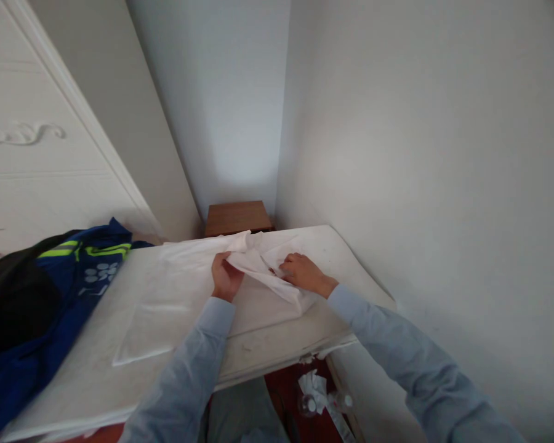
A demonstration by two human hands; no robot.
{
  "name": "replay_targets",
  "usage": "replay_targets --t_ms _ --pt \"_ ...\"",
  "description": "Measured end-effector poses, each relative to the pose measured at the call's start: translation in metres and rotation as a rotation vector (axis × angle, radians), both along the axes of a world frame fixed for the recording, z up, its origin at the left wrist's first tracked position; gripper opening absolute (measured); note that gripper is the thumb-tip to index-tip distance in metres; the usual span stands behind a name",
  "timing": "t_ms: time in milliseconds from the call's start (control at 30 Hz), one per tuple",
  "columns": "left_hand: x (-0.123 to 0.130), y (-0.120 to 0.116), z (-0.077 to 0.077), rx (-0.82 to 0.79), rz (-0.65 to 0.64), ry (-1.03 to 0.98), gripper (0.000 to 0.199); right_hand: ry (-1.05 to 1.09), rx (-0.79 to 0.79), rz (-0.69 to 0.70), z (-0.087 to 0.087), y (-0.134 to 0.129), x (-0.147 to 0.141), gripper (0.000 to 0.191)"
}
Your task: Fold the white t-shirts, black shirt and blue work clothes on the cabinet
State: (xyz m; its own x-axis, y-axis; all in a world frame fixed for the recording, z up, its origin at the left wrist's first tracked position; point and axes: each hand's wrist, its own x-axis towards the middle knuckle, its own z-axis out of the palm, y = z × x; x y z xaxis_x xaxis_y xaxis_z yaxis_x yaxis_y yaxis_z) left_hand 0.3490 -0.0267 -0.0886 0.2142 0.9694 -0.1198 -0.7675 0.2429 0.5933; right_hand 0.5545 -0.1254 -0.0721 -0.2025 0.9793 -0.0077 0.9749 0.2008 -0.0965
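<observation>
A white garment (166, 295), apparently a shirt, lies spread over a white-covered board (96, 369). My left hand (226, 278) is closed on a raised edge of the cloth, thumb on top and fingers partly under the fabric. Just to its right, my right hand (301, 271) is curled with its fingertips pressed together at a fold of the same garment. Beside those fingertips shows a small dark reddish spot, too small to make out. Between the hands the fabric is lifted and creased; to the left it lies mostly flat.
A blue and black jacket (92, 271) with yellow-green stripes lies over the board's left end. Behind the board stands a brown wooden cabinet (237, 216). A pale wall (425, 172) rises close on the right. Below are clear bottles (307, 405) and crumpled white paper (314, 384).
</observation>
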Motion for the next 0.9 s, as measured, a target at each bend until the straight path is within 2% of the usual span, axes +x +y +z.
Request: replay_targets --t_ms 100,233,400,467,633,767,900 --pt "-0.011 0.001 0.003 -0.064 -0.093 -0.107 0.023 -0.044 0.002 -0.048 -0.003 -0.002 -0.011 0.033" --pt "-0.017 -0.001 0.005 -0.088 -0.121 -0.217 0.024 -0.084 -0.029 -0.161 0.0 -0.002 -0.023 0.031" --pt "-0.017 -0.004 0.009 -0.098 -0.144 -0.176 0.017 -0.072 -0.022 -0.223 0.005 0.003 -0.029 0.028" --pt "-0.016 -0.006 0.011 -0.074 -0.134 -0.107 0.014 -0.022 0.009 -0.185 0.005 0.003 -0.028 0.023" --pt "-0.014 -0.012 0.018 -0.033 -0.13 0.071 0.017 0.097 -0.007 0.022 -0.004 -0.001 -0.022 0.017" --pt "-0.012 -0.012 0.019 -0.027 -0.161 0.084 0.016 0.188 0.009 0.023 -0.009 -0.005 -0.017 0.019" --pt "-0.007 -0.009 0.013 -0.014 -0.202 0.094 0.013 0.365 0.062 0.004 -0.008 -0.011 -0.015 0.023"
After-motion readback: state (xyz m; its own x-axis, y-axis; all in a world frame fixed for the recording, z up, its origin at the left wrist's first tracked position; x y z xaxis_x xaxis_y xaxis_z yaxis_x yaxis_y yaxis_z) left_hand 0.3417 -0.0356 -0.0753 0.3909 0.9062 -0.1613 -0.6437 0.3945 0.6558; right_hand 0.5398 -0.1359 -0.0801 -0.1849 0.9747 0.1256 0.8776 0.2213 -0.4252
